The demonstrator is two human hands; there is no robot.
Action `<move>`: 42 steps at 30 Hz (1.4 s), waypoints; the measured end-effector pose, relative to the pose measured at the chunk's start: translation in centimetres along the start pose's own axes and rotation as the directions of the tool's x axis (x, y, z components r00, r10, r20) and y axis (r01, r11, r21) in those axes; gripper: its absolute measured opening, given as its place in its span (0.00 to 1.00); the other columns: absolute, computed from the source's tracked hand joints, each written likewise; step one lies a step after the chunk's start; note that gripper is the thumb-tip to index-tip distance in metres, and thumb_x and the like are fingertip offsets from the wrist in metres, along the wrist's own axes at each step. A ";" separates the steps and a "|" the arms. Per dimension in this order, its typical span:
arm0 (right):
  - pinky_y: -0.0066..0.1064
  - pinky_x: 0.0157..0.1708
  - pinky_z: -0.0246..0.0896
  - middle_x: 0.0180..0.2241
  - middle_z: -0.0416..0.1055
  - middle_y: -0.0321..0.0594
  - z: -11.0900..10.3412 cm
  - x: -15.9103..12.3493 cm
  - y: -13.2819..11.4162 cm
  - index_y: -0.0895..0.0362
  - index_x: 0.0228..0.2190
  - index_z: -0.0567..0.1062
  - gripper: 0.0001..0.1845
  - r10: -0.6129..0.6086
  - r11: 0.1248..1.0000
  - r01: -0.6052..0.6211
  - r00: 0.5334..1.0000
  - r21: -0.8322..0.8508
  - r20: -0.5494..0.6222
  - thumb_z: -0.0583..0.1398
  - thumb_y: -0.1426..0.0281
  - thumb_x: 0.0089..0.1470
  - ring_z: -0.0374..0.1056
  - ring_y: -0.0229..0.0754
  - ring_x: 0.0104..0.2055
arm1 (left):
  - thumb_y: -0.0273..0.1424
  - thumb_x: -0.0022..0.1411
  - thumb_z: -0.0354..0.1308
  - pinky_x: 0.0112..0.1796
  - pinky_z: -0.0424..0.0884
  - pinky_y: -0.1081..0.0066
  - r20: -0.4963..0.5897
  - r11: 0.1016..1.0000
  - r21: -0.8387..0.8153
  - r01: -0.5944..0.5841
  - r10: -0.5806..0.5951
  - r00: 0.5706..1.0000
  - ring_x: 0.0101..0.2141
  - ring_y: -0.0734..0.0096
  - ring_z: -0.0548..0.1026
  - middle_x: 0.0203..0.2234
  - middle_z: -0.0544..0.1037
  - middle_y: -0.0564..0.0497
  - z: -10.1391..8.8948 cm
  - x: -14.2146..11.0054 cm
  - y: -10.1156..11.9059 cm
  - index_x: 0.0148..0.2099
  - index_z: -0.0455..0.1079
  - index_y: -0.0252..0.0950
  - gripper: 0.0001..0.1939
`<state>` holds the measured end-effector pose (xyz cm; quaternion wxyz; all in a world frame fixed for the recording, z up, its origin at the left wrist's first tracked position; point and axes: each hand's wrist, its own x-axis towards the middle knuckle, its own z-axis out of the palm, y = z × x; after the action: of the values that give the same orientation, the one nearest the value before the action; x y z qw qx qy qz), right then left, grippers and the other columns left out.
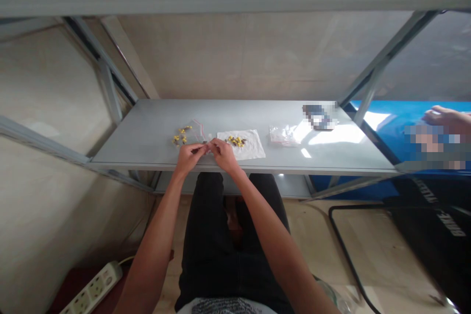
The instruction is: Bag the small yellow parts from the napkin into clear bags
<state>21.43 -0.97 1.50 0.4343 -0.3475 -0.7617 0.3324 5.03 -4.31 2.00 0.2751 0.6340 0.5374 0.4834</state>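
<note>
My left hand (192, 157) and my right hand (222, 153) meet at the shelf's front edge, fingertips pinched close together. What lies between them is too small and covered to make out. Just behind the fingers is a clear plastic bag (199, 129) with a red stripe; whether they touch it I cannot tell. Small yellow-and-dark pieces (180, 138) lie scattered to the left of my left hand. Beside my right hand, a heap of similar yellow pieces (236, 142) rests on a crumpled white sheet or pouch (253, 147).
More clear plastic bags (283, 136) lie right of the white sheet on the grey shelf (176, 110). A blurred dark object (319, 117) sits at the back right. Another person's hand (443, 117) is over a blue surface (379, 142). A power strip (91, 288) is at lower left.
</note>
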 end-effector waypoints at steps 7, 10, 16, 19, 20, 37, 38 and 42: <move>0.27 0.33 0.56 0.26 0.69 0.36 0.2 -0.2 0.0 0.54 0.26 0.69 0.14 -0.033 0.996 0.034 0.999 -0.078 0.014 0.52 0.67 0.64 0.63 0.38 0.29 | 0.37 0.63 0.58 0.29 0.71 0.71 0.015 0.999 0.022 -0.035 0.035 0.999 0.24 0.69 0.75 0.20 0.77 0.53 0.2 0.1 -0.1 0.28 0.74 0.37 0.13; 0.27 0.30 0.54 0.22 0.65 0.33 0.3 -0.3 0.0 0.54 0.22 0.66 0.13 0.005 0.995 -0.008 0.999 -0.103 -0.035 0.54 0.69 0.59 0.61 0.36 0.25 | 0.34 0.61 0.58 0.28 0.68 0.72 -0.049 0.997 0.070 -0.032 0.036 0.998 0.22 0.71 0.72 0.17 0.74 0.55 0.5 0.0 0.1 0.25 0.70 0.38 0.12; 0.27 0.31 0.61 0.21 0.67 0.32 0.3 -0.4 -0.2 0.54 0.23 0.64 0.08 0.162 0.986 -0.167 0.958 0.001 -0.235 0.58 0.71 0.52 0.66 0.36 0.25 | 0.34 0.60 0.60 0.27 0.68 0.74 -0.224 0.998 0.062 0.019 -0.005 0.975 0.21 0.73 0.72 0.17 0.74 0.55 0.9 -0.1 0.4 0.27 0.73 0.36 0.10; 0.25 0.26 0.64 0.31 0.74 0.34 0.5 -0.1 0.2 0.53 0.33 0.63 0.10 0.222 0.964 -0.177 0.946 0.198 -0.237 0.60 0.70 0.49 0.70 0.35 0.26 | 0.39 0.61 0.62 0.31 0.71 0.72 -0.103 1.000 0.010 -0.003 0.004 0.995 0.25 0.69 0.76 0.23 0.79 0.52 0.4 -0.3 0.4 0.33 0.78 0.35 0.12; 0.24 0.23 0.63 0.34 0.75 0.34 0.5 0.0 0.3 0.52 0.35 0.61 0.13 0.232 0.949 -0.175 0.950 0.260 -0.207 0.60 0.70 0.48 0.71 0.35 0.26 | 0.40 0.61 0.63 0.32 0.73 0.71 -0.052 1.000 -0.012 -0.005 0.005 0.999 0.27 0.68 0.77 0.24 0.81 0.51 0.2 -0.3 0.3 0.34 0.79 0.35 0.13; 0.25 0.23 0.69 0.41 0.79 0.41 -8.3 4.0 1.4 0.53 0.48 0.69 0.19 0.069 0.956 -0.086 0.995 0.281 0.070 0.59 0.58 0.59 0.75 0.40 0.35 | 0.44 0.60 0.67 0.31 0.78 0.69 -0.057 0.899 -0.429 0.094 -0.130 0.990 0.29 0.69 0.80 0.35 0.82 0.46 1.9 3.8 -0.5 0.54 0.72 0.34 0.25; 0.26 0.25 0.69 0.40 0.80 0.42 -9.0 3.7 1.8 0.53 0.49 0.70 0.20 0.075 0.968 -0.079 0.997 0.240 0.026 0.59 0.57 0.59 0.75 0.40 0.35 | 0.44 0.60 0.67 0.31 0.78 0.69 -0.055 0.911 -0.405 0.083 -0.115 0.992 0.29 0.69 0.79 0.34 0.82 0.46 2.4 4.0 -0.5 0.54 0.72 0.34 0.25; 0.28 0.31 0.68 0.36 0.80 0.41 -10.7 2.2 3.8 0.55 0.48 0.75 0.22 0.056 0.994 -0.045 0.992 0.098 -0.115 0.63 0.55 0.57 0.71 0.37 0.29 | 0.42 0.61 0.66 0.28 0.76 0.72 0.020 0.953 -0.297 0.067 -0.064 0.998 0.29 0.69 0.79 0.33 0.82 0.47 4.2 4.7 -0.5 0.54 0.74 0.34 0.23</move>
<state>31.06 5.04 3.67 0.4860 -0.3645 -0.7091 0.3580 8.37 0.97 1.44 0.3858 0.5698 0.4778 0.5460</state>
